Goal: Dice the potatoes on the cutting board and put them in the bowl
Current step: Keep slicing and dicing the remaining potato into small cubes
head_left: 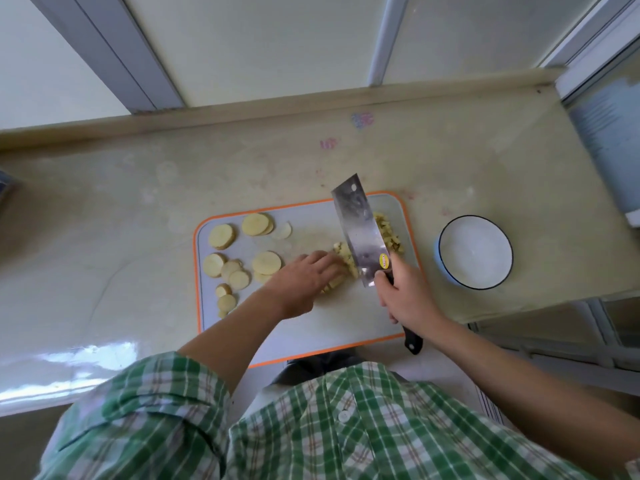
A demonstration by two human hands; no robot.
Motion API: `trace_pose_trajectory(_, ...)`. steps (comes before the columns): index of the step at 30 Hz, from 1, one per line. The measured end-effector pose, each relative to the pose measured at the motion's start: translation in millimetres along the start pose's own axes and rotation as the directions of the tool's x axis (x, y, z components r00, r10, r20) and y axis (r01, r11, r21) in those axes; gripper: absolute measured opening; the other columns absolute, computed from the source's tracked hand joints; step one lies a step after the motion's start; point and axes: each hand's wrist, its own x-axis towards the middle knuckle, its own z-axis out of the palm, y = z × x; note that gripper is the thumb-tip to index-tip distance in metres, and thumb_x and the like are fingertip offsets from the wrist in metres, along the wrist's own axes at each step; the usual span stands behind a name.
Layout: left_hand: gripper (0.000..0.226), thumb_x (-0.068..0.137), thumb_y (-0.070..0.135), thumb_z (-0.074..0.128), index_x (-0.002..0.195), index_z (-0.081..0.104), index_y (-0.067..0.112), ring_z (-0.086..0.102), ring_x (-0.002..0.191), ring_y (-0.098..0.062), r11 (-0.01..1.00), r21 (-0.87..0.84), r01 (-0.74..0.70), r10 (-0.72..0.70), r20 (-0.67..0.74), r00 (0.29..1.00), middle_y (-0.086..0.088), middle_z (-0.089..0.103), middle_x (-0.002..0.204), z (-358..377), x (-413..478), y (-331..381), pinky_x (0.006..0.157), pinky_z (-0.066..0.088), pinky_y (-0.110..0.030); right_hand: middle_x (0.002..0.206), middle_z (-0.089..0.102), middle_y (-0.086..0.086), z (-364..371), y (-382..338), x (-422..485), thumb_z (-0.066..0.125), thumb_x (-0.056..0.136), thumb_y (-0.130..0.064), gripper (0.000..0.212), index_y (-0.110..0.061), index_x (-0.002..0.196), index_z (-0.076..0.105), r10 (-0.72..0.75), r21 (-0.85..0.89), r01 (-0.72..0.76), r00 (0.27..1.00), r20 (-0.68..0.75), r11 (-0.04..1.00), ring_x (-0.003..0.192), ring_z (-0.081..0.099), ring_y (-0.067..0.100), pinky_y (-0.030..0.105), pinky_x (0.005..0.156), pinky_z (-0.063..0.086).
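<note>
A grey cutting board (311, 327) with an orange rim lies on the counter. Several round potato slices (266, 262) are spread over its left half. My left hand (304, 282) presses down on a stack of potato strips (337, 282) at the board's middle. My right hand (405, 292) grips the black handle of a cleaver (362, 233), whose blade stands just right of my left fingers. A heap of potato dice (389, 233) lies behind the blade at the board's right. A white bowl (476, 252) with a dark rim stands right of the board, with nothing in it.
The beige counter (121, 209) runs wide to the left and ends just right of the bowl. Its front edge drops off below the board. A raised ledge (242, 112) and window frames close the back.
</note>
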Motion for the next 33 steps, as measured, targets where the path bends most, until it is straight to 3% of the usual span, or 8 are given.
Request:
trace_pose_trajectory(4,0.071,0.078,0.010,0.059,0.144,0.034,0.017,0.040,0.120,-0.026,0.980,0.176,-0.089,0.080,0.057,0.995,-0.006,0.038,0.140,-3.2,12.3,0.9,0.096,0.043,-0.035,0.061,0.051,0.016,0.3,1.5,-4.5,0.041,0.097,-0.012,0.011,-0.006,0.106,0.044,0.041,0.053,-0.044,0.998,0.053,0.998,0.038,0.044,0.022,0.033,0.038,0.042)
trace_pose_trajectory(7,0.065,0.081,0.007,0.054,0.143,0.034,0.014,0.042,0.112,-0.026,0.983,0.166,-0.077,0.066,0.072,0.995,-0.008,0.040,0.135,-3.2,15.0,1.2,0.088,0.047,-0.037,0.061,0.049,0.015,2.2,3.7,-5.8,0.041,0.097,-0.012,0.009,-0.003,0.100,0.043,0.052,0.076,-0.058,0.996,0.074,0.995,0.040,0.042,0.022,0.033,0.039,0.040)
trace_pose_trajectory(13,0.051,0.081,0.019,0.061,0.127,0.043,0.008,0.043,0.110,-0.028,0.951,-0.064,0.301,-0.301,0.013,0.953,-0.010,0.039,0.124,1.0,2.2,16.6,0.083,0.048,-0.037,0.062,0.049,0.019,1.4,3.1,-3.8,0.040,0.096,-0.011,0.008,-0.004,0.091,0.041,0.049,0.020,-0.051,0.993,0.111,0.998,0.037,0.041,0.019,0.029,0.036,0.038)
trace_pose_trajectory(18,0.044,0.082,0.023,0.066,0.117,0.050,0.002,0.049,0.102,-0.032,0.744,-0.345,0.573,-0.639,-0.114,0.761,-0.016,0.047,0.112,13.4,-1.1,45.6,0.087,0.040,-0.035,0.068,0.056,0.023,7.9,4.8,3.9,0.042,0.095,-0.014,0.013,-0.005,0.086,0.041,-0.038,-0.243,0.068,0.991,0.128,0.968,0.048,0.047,0.029,0.048,0.048,0.046)
trace_pose_trajectory(21,0.048,0.079,0.027,0.071,0.114,0.051,0.001,0.049,0.098,-0.034,0.611,-0.519,0.598,-0.751,-0.141,0.645,-0.017,0.047,0.108,19.0,-3.9,53.9,0.084,0.040,-0.036,0.061,0.047,0.011,14.2,8.1,1.8,0.046,0.092,-0.013,0.014,-0.010,0.081,0.038,-0.135,-0.382,0.185,0.979,0.154,0.905,0.053,0.044,0.030,0.043,0.052,0.037)
trace_pose_trajectory(24,0.048,0.079,0.026,0.070,0.116,0.047,0.005,0.049,0.099,-0.030,0.469,-0.632,0.617,-0.820,-0.052,0.570,-0.011,0.047,0.110,23.0,-16.1,52.7,0.073,0.031,-0.027,0.059,0.036,0.001,18.5,12.6,-3.6,0.045,0.092,-0.011,0.003,-0.011,0.090,0.043,-0.205,-0.459,0.263,0.963,0.173,0.849,0.054,0.039,0.027,0.036,0.050,0.029)
trace_pose_trajectory(26,0.047,0.080,0.021,0.069,0.116,0.043,0.007,0.052,0.099,-0.028,0.323,-0.714,0.621,-0.857,0.058,0.512,-0.009,0.052,0.109,23.6,-21.9,51.6,0.070,0.030,-0.027,0.058,0.032,-0.004,22.1,16.6,-4.9,0.043,0.094,-0.013,0.014,-0.008,0.106,0.048,-0.204,-0.519,0.268,0.963,0.178,0.811,0.051,0.035,0.021,0.034,0.049,0.024)
trace_pose_trajectory(33,0.042,0.078,0.007,0.066,0.113,0.042,0.011,0.066,0.086,-0.033,0.053,-0.834,0.550,-0.874,0.228,0.429,-0.013,0.065,0.094,23.1,-8.6,52.4,0.077,0.053,-0.045,0.065,0.045,0.005,35.5,14.6,-11.8,0.041,0.097,-0.016,0.031,-0.008,0.126,0.044,-0.178,-0.563,0.275,0.959,0.222,0.780,0.062,0.049,0.030,0.033,0.048,0.020)
